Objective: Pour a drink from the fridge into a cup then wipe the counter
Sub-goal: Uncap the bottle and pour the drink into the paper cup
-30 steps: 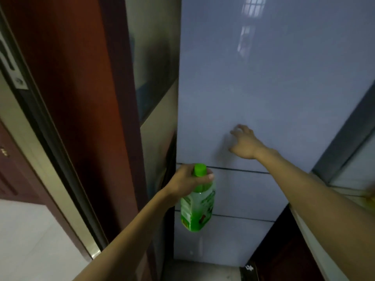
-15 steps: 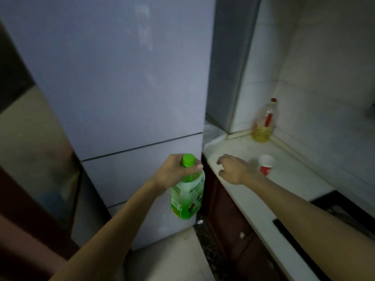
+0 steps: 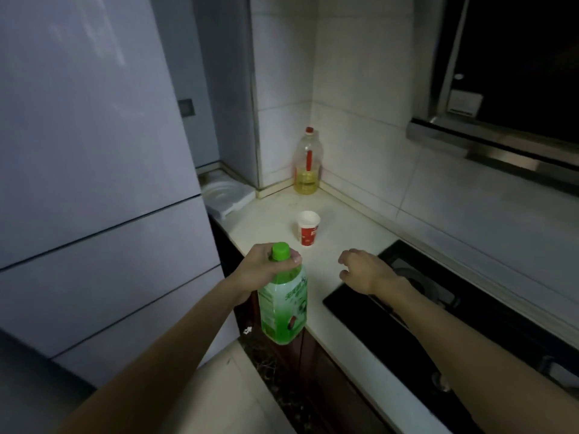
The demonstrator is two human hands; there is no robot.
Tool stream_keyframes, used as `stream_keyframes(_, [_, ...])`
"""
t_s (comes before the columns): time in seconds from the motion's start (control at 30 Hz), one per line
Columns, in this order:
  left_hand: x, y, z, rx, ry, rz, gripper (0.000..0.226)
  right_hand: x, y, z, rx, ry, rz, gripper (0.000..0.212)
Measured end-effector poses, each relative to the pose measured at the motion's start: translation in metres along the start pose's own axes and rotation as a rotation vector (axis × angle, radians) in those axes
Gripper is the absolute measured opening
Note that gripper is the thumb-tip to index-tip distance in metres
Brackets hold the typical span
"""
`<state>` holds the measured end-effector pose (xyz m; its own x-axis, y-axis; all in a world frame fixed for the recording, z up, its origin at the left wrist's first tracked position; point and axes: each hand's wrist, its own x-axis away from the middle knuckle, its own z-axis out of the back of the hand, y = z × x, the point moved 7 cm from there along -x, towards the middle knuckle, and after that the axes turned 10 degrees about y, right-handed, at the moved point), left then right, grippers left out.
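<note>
My left hand (image 3: 261, 270) grips a green drink bottle (image 3: 283, 308) by its neck, just below the green cap. The bottle hangs upright at the front edge of the white counter (image 3: 332, 308). A red and white paper cup (image 3: 308, 227) stands upright and empty-looking on the counter, a little beyond the bottle. My right hand (image 3: 365, 270) hovers over the counter to the right of the cup, fingers loosely curled and holding nothing. The grey fridge (image 3: 94, 151) on the left has its doors closed.
A clear oil bottle (image 3: 308, 164) with a red cap stands in the tiled back corner. A white plastic tray (image 3: 227, 195) lies beside the fridge. A black hob (image 3: 454, 308) fills the counter's right part, under a range hood (image 3: 492, 145).
My right hand left the fridge door and came over the counter. My view swung right from the fridge to the counter, and the bottle in my left hand came along to the counter's edge.
</note>
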<state>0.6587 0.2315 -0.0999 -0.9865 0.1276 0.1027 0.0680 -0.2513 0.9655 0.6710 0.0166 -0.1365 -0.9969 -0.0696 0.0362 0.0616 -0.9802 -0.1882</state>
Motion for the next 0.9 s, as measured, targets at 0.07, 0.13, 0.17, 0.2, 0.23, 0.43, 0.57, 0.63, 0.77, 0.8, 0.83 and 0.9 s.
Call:
stream_keyframes(0.07, [-0.012, -0.004, -0.012, -0.008, -0.035, 0.018, 0.023, -0.002, 0.018, -0.006, -0.028, 0.003, -0.036, 0.046])
stream_keyframes(0.13, [-0.027, -0.009, -0.021, -0.025, -0.064, 0.031, 0.023, -0.007, 0.032, -0.014, -0.051, 0.003, -0.074, 0.046])
stream_keyframes(0.17, [-0.037, -0.012, -0.024, -0.027, -0.078, 0.037, 0.023, -0.011, 0.037, -0.019, -0.055, -0.001, -0.089, 0.046])
stream_keyframes(0.2, [-0.048, -0.016, -0.027, -0.025, -0.091, 0.042, 0.022, -0.015, 0.041, -0.024, -0.061, -0.011, -0.106, 0.046])
stream_keyframes(0.23, [-0.061, -0.019, -0.028, -0.022, -0.101, 0.044, 0.021, -0.02, 0.045, -0.03, -0.071, -0.022, -0.126, 0.046])
stream_keyframes(0.43, [-0.142, -0.043, -0.024, -0.007, -0.143, 0.05, 0.02, -0.075, 0.053, -0.067, -0.131, -0.081, -0.237, 0.053])
stream_keyframes(0.57, [-0.194, -0.072, -0.01, -0.003, -0.168, 0.084, 0.016, -0.119, 0.045, -0.097, -0.218, -0.1, -0.357, 0.057])
stream_keyframes(0.63, [-0.218, -0.084, -0.002, 0.005, -0.163, 0.101, 0.012, -0.141, 0.038, -0.114, -0.268, -0.094, -0.408, 0.06])
stream_keyframes(0.77, [-0.253, -0.1, 0.009, 0.021, -0.179, 0.12, 0.012, -0.18, 0.031, -0.144, -0.36, -0.094, -0.509, 0.072])
stream_keyframes(0.8, [-0.261, -0.102, 0.011, 0.035, -0.18, 0.124, 0.012, -0.189, 0.032, -0.149, -0.386, -0.079, -0.539, 0.075])
stream_keyframes(0.83, [-0.268, -0.106, 0.014, 0.05, -0.173, 0.127, 0.011, -0.198, 0.033, -0.152, -0.416, -0.058, -0.573, 0.078])
stream_keyframes(0.9, [-0.282, -0.112, 0.018, 0.082, -0.154, 0.133, 0.013, -0.217, 0.039, -0.159, -0.491, 0.0, -0.636, 0.081])
